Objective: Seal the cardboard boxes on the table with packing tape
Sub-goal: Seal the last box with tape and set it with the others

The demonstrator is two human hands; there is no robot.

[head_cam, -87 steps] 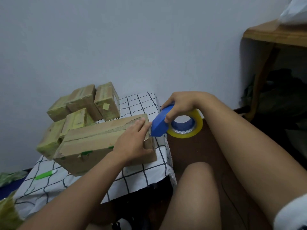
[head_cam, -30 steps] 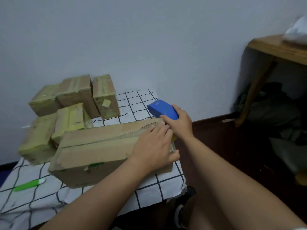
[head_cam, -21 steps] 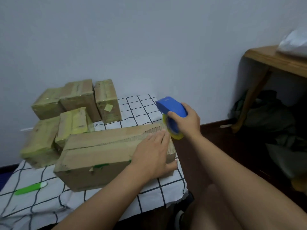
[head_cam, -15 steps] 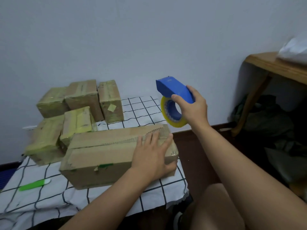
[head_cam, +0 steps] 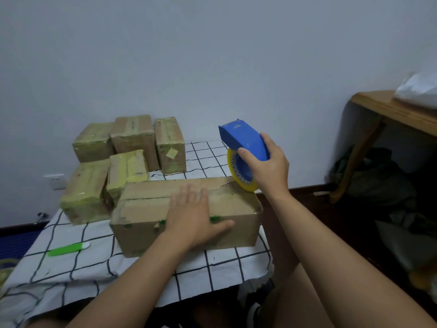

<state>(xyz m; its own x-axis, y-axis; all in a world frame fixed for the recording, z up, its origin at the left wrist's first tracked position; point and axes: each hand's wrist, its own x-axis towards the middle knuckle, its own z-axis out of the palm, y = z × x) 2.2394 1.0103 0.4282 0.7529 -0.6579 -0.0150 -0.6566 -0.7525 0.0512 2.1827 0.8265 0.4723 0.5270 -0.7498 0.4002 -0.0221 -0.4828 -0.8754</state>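
The big box [head_cam: 189,209] is matt brown cardboard, its upper edge torn to show rough corrugation, with a glossy strip of clear tape over its right end. The smaller boxes [head_cam: 132,138] behind are cardboard wrapped in shiny yellowish tape. The tape dispenser [head_cam: 243,140] is smooth blue plastic holding a glossy yellow-tinted roll [head_cam: 241,176]. A soft white checked cloth [head_cam: 94,263] covers the worktop. The side table [head_cam: 397,112] is matt wood.

A low table [head_cam: 255,268] carries a white cloth [head_cam: 212,263] with a black grid. On the cloth lie a long cardboard box [head_cam: 146,216], five smaller taped boxes [head_cam: 170,144] behind it and a green stick [head_cam: 67,249] at the left.
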